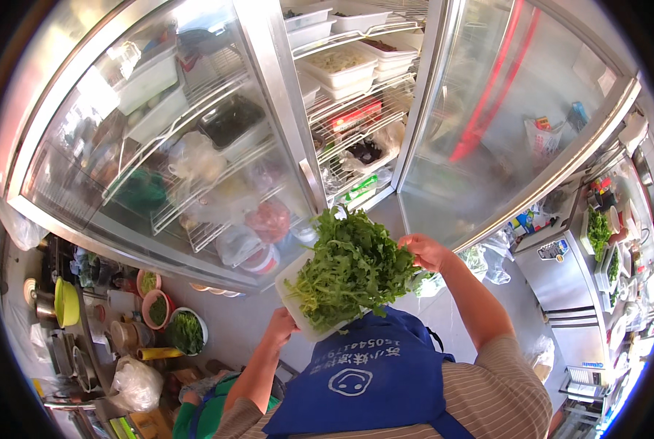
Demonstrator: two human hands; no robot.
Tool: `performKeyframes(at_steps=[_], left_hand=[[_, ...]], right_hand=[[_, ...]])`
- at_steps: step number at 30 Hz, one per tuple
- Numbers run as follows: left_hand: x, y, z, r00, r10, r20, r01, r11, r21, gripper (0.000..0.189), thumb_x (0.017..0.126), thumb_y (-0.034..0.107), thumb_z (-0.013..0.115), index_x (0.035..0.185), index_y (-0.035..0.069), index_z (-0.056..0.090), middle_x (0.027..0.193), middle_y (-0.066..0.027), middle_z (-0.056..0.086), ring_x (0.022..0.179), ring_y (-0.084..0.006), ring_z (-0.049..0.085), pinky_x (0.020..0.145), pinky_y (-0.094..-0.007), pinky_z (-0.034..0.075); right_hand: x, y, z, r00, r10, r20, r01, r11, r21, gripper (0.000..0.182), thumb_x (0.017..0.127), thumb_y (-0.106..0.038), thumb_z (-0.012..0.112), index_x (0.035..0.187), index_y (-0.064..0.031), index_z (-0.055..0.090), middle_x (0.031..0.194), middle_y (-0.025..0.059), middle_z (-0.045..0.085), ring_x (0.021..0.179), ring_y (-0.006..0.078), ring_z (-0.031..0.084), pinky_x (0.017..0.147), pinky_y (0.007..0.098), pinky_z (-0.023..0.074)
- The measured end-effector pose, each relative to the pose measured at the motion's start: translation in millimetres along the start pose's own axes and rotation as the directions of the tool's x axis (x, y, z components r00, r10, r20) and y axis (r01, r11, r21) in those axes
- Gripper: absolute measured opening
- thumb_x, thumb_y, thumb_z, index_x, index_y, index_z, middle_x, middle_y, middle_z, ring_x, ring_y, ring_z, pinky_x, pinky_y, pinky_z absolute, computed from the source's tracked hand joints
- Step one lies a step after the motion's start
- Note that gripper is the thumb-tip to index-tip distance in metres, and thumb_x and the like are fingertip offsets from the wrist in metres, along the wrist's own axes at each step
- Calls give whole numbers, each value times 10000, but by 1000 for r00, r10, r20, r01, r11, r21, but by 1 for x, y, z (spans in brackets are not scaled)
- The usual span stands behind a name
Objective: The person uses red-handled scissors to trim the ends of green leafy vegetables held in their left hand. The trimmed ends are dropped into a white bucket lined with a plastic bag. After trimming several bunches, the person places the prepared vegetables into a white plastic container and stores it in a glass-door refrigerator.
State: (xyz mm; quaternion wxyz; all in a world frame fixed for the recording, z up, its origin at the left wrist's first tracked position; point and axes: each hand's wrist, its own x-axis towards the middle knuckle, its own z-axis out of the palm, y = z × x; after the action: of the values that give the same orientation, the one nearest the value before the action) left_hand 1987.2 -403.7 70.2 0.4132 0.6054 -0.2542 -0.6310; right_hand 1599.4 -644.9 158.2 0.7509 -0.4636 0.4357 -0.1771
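Observation:
A white plastic tray (289,286), heaped with leafy greens (360,266), is held in front of my blue apron (371,365). My left hand (283,327) grips its near left corner. At the opposite side, my right hand (427,252) is closed at the tray's edge; overhanging leaves hide the rim there. Just beyond the greens stands a glass-fronted refrigerator, its right glass door (502,126) swung outward. White food tubs (340,68) are stacked on its wire shelves (360,110). The left glass door (156,164) covers more shelves with tubs and bagged food.
Bowls of cut greens (187,332) stand low on the left, near a clear plastic bag (137,384). A person in a green sleeve (211,409) is close behind my left arm. On the right is a steel counter unit (557,274) with trays of greens (598,233).

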Motion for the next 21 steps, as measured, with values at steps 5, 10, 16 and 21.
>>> performKeyframes(at_steps=[5, 10, 16, 21], left_hand=[[9, 7, 8, 999, -40, -25, 40, 999, -21, 218, 947, 156, 612, 1057, -6, 709, 881, -90, 724, 695, -168, 692, 618, -301, 568], [23, -5, 4, 999, 38, 23, -35, 991, -128, 247, 897, 146, 656, 1071, -22, 704, 880, -105, 722, 693, -180, 693, 611, -317, 572], [35, -4, 12, 999, -26, -19, 24, 992, -120, 277, 824, 74, 650, 1073, -46, 672, 910, -121, 703, 703, -194, 681, 562, -318, 550], [48, -29, -12, 988, -110, -112, 105, 993, -50, 204, 821, 49, 635, 1004, -42, 635, 870, -114, 659, 729, -210, 671, 533, -332, 540]], right_hand=[[5, -6, -10, 997, 71, -8, -70, 952, -297, 355, 849, -14, 534, 1187, -76, 620, 983, 8, 593, 721, 118, 528, 651, 315, 485], [-12, -28, 14, 990, 61, -125, -73, 993, -93, 286, 815, 24, 535, 1077, -44, 628, 803, -11, 572, 616, 91, 521, 512, 243, 392], [-43, -53, 17, 997, 33, -68, -6, 932, 363, 351, 917, -15, 572, 1267, -18, 584, 1157, 115, 686, 949, 204, 709, 813, 324, 598], [-36, -49, -19, 973, -61, -221, 154, 888, 432, 305, 954, -44, 544, 1255, -28, 592, 1110, 109, 697, 931, 199, 714, 750, 321, 601]])
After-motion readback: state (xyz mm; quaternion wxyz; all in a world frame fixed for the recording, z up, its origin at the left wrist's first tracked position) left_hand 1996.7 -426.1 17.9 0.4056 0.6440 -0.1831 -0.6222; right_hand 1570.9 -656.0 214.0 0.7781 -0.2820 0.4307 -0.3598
